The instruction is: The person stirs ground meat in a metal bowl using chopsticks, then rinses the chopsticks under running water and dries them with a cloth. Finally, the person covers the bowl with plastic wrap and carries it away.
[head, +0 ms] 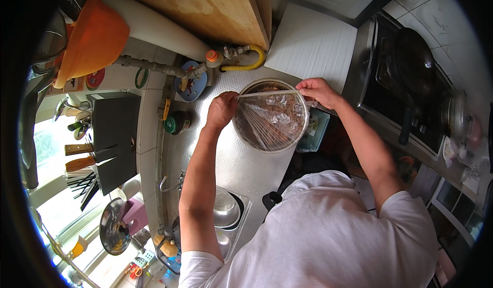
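Observation:
A round metal bowl (235,130) holding brown food, which looks like minced meat, stands on the metal counter. Clear plastic film (265,122) lies over most of it, creased in a fan towards the near rim. My left hand (223,109) pinches one end of the film's gathered edge at the bowl's left rim. At the right rim my right hand (316,91) pinches the other end, so the edge is drawn straight across the bowl. What the film is fixed to beneath the rim cannot be seen.
Right of the bowl are a teal bin (321,128) and a stove with a black wok (414,64). A green-lidded jar (177,123) and blue plate (191,81) stand left. Nearer me is a sink (246,211); knives (79,148) hang in a wall rack at left.

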